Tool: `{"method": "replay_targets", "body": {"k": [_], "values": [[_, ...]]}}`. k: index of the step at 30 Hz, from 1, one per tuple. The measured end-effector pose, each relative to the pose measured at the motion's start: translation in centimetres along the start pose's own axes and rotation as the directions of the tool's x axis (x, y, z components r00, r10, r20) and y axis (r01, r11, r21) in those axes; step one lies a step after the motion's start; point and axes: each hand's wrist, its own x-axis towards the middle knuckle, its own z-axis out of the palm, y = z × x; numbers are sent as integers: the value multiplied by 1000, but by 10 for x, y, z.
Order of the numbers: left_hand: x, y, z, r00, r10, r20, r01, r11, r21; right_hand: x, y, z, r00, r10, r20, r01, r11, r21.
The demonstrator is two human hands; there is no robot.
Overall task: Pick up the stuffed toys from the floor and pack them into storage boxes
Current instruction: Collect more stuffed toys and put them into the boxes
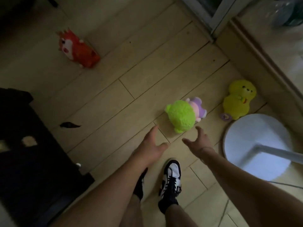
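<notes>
We judge the green plush toy [180,115] soft and light — left hand [151,149] and right hand [200,141] spread, holding nothing — best cupped at its flanks

The green toy [181,116], just ahead of the left hand [150,145] and the right hand [200,141], is plush cloth with a rough, curly, matt pile. The pink and purple part [197,108] on its far side looks like a smoother, softer plush. The yellow toy [237,100], further to the right of the right hand, is also matt plush, slightly fluffy. The red toy [77,49], far ahead and left of the left hand, is cloth with a faint sheen. The floor [131,79] under the hands is pale wood-look planks, smooth, with low gloss. The round white base [255,136], just right of the right hand, looks like smooth plastic. The shoe [171,177], below the hands, has smooth panels like leather and woven laces.
</notes>
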Motion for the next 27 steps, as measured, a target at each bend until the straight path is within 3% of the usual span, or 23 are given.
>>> {"method": "replay_targets", "body": {"k": [3,5,11,16,18,20,22,24,25,27], "values": [[40,-1,-9,999,-25,23,25,999,23,60,-17,8,989,-145,-17,131,933,-336],[69,-12,-12,998,-56,39,55,998,21,100,-23,23,981,-190,-28,162,898,-410],[124,-73,-3,984,-163,74,163,987,5,190,-16,84,966,-243,-92,188,899,-396],[107,-104,6,968,-225,115,227,974,-7,165,-3,57,942,-287,-177,213,914,-344],[82,-95,-4,962,-242,126,246,969,-16,125,-8,31,952,-280,-121,251,945,-209],[53,-72,-21,963,-229,140,236,971,-37,66,-23,-2,984,-180,-1,175,954,245],[15,-29,-45,975,-193,110,204,974,-98,-9,-36,-43,946,-173,275,-38,782,622],[-30,21,-79,986,-99,131,120,979,-162,-90,-48,-86,820,-267,506,-265,607,749],[-55,47,-96,979,-52,196,87,980,-177,-123,-52,-101,756,-334,563,-345,528,776],[-114,98,-119,919,34,392,33,986,-162,-184,-55,-122,707,-449,547,-394,392,831]]}}
